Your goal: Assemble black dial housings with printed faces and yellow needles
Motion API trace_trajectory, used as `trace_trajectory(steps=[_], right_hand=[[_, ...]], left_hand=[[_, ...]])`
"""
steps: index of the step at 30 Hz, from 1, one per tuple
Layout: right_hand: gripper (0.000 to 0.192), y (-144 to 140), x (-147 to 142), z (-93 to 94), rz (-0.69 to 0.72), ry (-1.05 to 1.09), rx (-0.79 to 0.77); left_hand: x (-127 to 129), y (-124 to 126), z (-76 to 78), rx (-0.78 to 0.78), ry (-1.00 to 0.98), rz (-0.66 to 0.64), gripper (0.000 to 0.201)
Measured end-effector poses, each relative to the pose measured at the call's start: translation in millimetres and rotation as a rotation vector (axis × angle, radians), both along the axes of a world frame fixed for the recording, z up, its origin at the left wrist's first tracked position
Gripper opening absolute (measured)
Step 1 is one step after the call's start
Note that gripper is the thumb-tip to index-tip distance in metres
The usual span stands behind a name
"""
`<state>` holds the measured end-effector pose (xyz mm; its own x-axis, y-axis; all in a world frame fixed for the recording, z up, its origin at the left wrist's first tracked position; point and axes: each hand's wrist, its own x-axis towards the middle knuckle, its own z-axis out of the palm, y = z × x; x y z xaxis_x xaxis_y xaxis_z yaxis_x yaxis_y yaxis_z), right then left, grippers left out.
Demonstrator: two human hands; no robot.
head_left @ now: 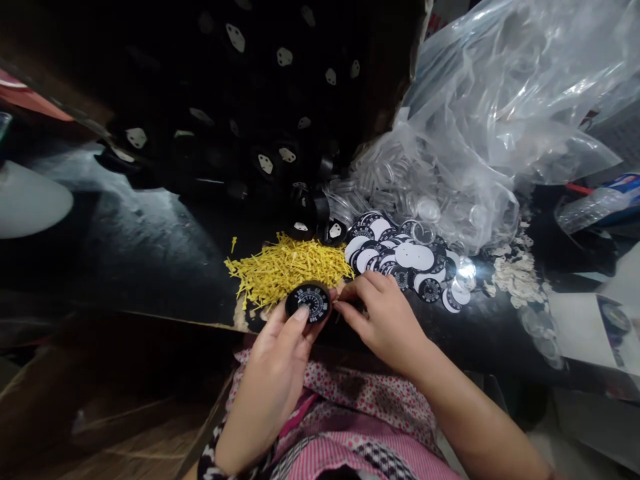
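1. The left hand [273, 373] has its fingers [300, 313] curled around a round black dial [309, 301], thumb pressed on its printed face.
2. The right hand [383, 320] sits just beside the dial, fingers pinched nearly closed at its right edge; whether they hold anything I cannot tell.
3. The dial is held above the near edge of the counter [150, 253].
4. Just behind it lies a heap of yellow pins [285, 267].
5. Right of the pins are loose discs [405, 257], then a plastic bag [475, 133].
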<state>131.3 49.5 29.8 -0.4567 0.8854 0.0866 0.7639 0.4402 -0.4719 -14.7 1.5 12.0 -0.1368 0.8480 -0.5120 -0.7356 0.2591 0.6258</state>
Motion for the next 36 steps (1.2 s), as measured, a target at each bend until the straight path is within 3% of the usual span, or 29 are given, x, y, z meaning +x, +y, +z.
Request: trace_trajectory(steps=[5, 9, 12, 16, 19, 25, 36], right_hand=[[0.024, -1.8, 0.7, 2.3, 0.009, 0.013, 0.172], [0.023, -2.1, 0.2, 5.5, 0.058, 0.040, 0.187], [0.021, -3.6, 0.9, 9.3, 0.051, 0.081, 0.133], [0.014, -6.3, -1.2, 17.0, 0.047, 0.291, -0.067], [0.011, -7.4, -5.5, 22.2, -0.001, 0.264, -0.145], [0.013, -8.7, -8.7, 28.0, -0.025, 0.127, -0.171], [0.014, -9.4, -3.1, 31.3, 0.009, 0.183, -0.204]], left_hand=[[-4.3, -0.9, 10.0, -0.003, -0.087, -0.025, 0.018], [-6.6, -1.2, 13.4, -0.002, -0.032, -0.007, 0.018], [-8.4, 0.2, 12.3, 0.011, 0.014, -0.022, 0.023], [-6.5, 3.4, 7.5, 0.000, 0.166, -0.056, 0.040], [-1.1, 3.3, 2.1, -0.016, 0.253, -0.150, 0.040], [2.5, -1.0, -4.9, 0.052, 0.382, -0.208, 0.035], [-0.5, -1.8, 5.8, 0.108, 0.616, -0.252, 0.025]])
